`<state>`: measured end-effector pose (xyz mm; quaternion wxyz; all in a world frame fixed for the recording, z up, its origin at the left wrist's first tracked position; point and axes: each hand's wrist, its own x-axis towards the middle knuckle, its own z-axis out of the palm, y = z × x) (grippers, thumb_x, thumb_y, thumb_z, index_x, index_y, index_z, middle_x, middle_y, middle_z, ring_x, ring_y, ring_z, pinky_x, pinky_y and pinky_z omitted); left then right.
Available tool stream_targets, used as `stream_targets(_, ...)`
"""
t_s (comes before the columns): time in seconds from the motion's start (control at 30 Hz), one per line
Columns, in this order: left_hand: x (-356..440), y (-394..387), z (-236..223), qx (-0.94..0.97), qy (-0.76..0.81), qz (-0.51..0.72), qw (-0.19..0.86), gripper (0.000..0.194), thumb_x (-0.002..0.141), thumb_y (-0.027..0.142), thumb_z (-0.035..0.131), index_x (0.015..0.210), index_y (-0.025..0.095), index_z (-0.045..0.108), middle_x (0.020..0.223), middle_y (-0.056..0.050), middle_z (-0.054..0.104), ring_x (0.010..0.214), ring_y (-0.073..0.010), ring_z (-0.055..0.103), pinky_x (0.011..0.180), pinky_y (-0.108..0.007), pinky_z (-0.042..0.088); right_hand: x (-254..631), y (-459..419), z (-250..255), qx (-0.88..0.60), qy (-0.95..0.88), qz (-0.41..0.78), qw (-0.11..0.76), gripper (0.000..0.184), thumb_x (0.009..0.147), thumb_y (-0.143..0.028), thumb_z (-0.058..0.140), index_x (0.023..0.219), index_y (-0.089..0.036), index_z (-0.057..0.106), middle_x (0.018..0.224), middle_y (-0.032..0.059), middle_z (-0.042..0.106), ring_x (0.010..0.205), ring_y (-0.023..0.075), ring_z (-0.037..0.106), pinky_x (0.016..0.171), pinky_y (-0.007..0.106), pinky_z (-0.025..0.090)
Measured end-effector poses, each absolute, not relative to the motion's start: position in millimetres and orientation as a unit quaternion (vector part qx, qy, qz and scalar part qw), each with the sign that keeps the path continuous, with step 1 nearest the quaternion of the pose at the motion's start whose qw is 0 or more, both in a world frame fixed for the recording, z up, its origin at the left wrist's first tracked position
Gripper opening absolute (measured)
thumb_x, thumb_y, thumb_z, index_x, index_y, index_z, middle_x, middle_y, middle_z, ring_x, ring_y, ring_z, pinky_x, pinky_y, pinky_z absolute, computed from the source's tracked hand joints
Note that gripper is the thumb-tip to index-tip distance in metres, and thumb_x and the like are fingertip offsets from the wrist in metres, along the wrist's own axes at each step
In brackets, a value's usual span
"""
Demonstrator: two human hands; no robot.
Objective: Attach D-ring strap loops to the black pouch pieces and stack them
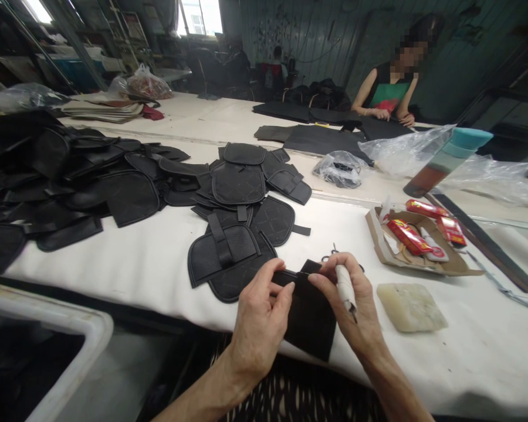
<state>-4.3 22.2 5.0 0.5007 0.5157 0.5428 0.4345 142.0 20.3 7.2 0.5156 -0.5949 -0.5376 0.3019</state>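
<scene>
Lap: black-and-cream patterned cloth at the bottom edge, below the tabletop.
Left hand: fingers pinched on the piped edge of a black panel.
Right hand: thumb and index finger pinching the same panel's top edge; white-wrapped tool lodged across this hand, thin dark tip pointing down toward the wrist.
Black panel: between both hands, at the tabletop's near edge, lower part hanging down.
Behind right hand: dark ring-handled tool, mostly hidden, type unclear.
Left of hands: black piped pouch piece with a strap across it, overlapping others.
Beyond that: stacked black pouch pieces; bigger heap to the far left.
Right of hands: pale translucent block, lying flat.
Cardboard tray: just beyond block; holds red-and-yellow boxes and a white tube.
Bottle: teal-lidded bottle, tilted in view, reddish-brown contents, beside clear plastic.
Co-worker: person across the tabletop, hands at black sheets.
Lower left: white bin, dark contents.
</scene>
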Motion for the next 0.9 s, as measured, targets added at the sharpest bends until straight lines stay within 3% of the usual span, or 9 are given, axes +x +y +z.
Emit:
stream_targets(0.07,-14,23,8,0.485,0.531,0.395,0.572,0.019,0.080,0.037,0.060,0.086,0.019,0.058,0.061,0.003,0.060,0.047,-0.0092,0.056,0.044,-0.018,0.044,146,21,8,-0.593,-0.542,0.291,0.519,0.016,0.077,-0.023,0.065,0.081,-0.023,0.050,0.075,-0.0038,0.057,0.066,0.0123,0.055,0.061,0.023,0.045)
stream_targets(0.13,-20,27,5,0.391,0.477,0.295,0.730,0.033,0.083,0.047,0.052,0.072,0.016,0.056,0.053,0.001,0.058,0.038,-0.0090,0.051,0.036,-0.018,0.039,146,21,8,-0.586,-0.557,0.275,0.520,0.015,0.077,-0.022,0.065,0.082,-0.023,0.051,0.077,-0.0030,0.060,0.066,0.0125,0.057,0.060,0.023,0.046)
stream_targets(0.2,-23,32,0,0.259,0.419,0.202,0.847,0.045,0.086,0.051,0.043,0.072,0.012,0.060,0.062,-0.007,0.065,0.043,-0.0131,0.059,0.038,-0.021,0.044,143,17,6,-0.560,-0.583,0.264,0.527,0.013,0.079,-0.018,0.063,0.085,-0.024,0.053,0.079,-0.0026,0.062,0.069,0.0128,0.059,0.062,0.023,0.048)
stream_targets(0.27,-24,37,-3,0.165,0.394,0.181,0.886,0.051,0.088,0.050,0.039,0.080,0.007,0.065,0.074,-0.014,0.070,0.058,-0.0186,0.067,0.051,-0.027,0.052,139,10,3,-0.509,-0.630,0.259,0.526,0.016,0.081,-0.014,0.059,0.090,-0.026,0.052,0.085,-0.0018,0.064,0.076,0.0137,0.062,0.066,0.024,0.050)
stream_targets(0.37,-22,38,-2,0.121,0.390,0.226,0.885,0.039,0.085,0.041,0.050,0.076,0.007,0.066,0.073,-0.013,0.071,0.063,-0.0204,0.068,0.064,-0.034,0.054,134,-2,2,-0.430,-0.720,0.241,0.488,0.021,0.082,-0.007,0.053,0.092,-0.025,0.052,0.090,0.0006,0.066,0.082,0.0151,0.064,0.069,0.025,0.051)
stream_targets(0.47,-19,36,0,0.120,0.412,0.287,0.857,0.020,0.075,0.026,0.066,0.063,0.010,0.065,0.060,-0.005,0.067,0.052,-0.0149,0.062,0.057,-0.029,0.052,131,-11,4,-0.390,-0.786,0.203,0.435,0.021,0.083,-0.003,0.047,0.086,-0.024,0.053,0.085,0.0023,0.068,0.077,0.0157,0.065,0.065,0.026,0.052)
stream_targets(0.57,-14,33,-4,0.148,0.431,0.354,0.817,0.013,0.064,0.018,0.073,0.056,0.011,0.066,0.053,-0.002,0.064,0.047,-0.0102,0.057,0.049,-0.021,0.045,130,-14,1,-0.368,-0.815,0.173,0.413,0.024,0.084,-0.003,0.044,0.083,-0.023,0.056,0.084,0.0036,0.070,0.079,0.0178,0.066,0.068,0.030,0.053)
stream_targets(0.7,-8,28,-10,0.200,0.448,0.371,0.788,0.017,0.069,0.025,0.069,0.062,0.009,0.070,0.057,-0.004,0.065,0.052,-0.0104,0.057,0.052,-0.021,0.046,131,-18,-12,-0.408,-0.778,0.182,0.442,0.023,0.083,-0.004,0.047,0.091,-0.023,0.057,0.090,0.0049,0.070,0.084,0.0180,0.067,0.072,0.030,0.054)
stream_targets(0.9,-2,18,-12,0.233,0.453,0.399,0.762,0.021,0.073,0.031,0.065,0.064,0.012,0.066,0.059,-0.002,0.064,0.054,-0.0114,0.058,0.058,-0.024,0.048,124,-21,-20,-0.513,-0.670,0.203,0.497,0.017,0.084,-0.010,0.054,0.090,-0.025,0.053,0.085,0.0007,0.068,0.077,0.0153,0.065,0.069,0.027,0.052)
